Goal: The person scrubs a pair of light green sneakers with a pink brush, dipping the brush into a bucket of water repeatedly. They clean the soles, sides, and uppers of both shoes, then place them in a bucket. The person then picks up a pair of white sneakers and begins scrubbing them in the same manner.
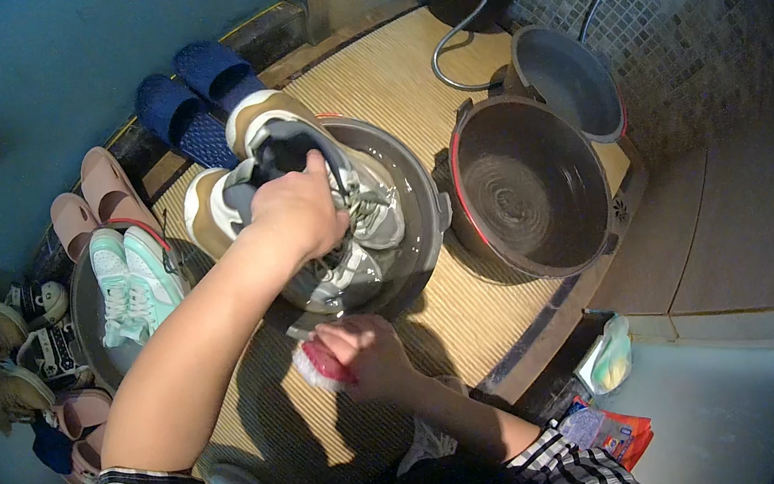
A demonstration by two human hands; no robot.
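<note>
A pair of grey and white lace-up sneakers [374, 206] with tan heels leans, toes down, in a dark basin of water [412, 162]. My left hand [298, 210] grips them around their collars; some of its fingers are hidden between or inside the shoes. Toes and part of the laces touch the water. Below the basin's near rim, my right hand [374, 354] holds a red scrub brush [326, 362], its white bristles facing left and apart from the shoes.
Right of the basin stands a brown bucket [522, 182], with a grey basin [570, 80] behind it. Mint and white sneakers [142, 281] rest in another basin at left. Blue slippers [185, 114] line the wall. A shower hose [459, 75] curves near a clothes-filled bucket [470, 1].
</note>
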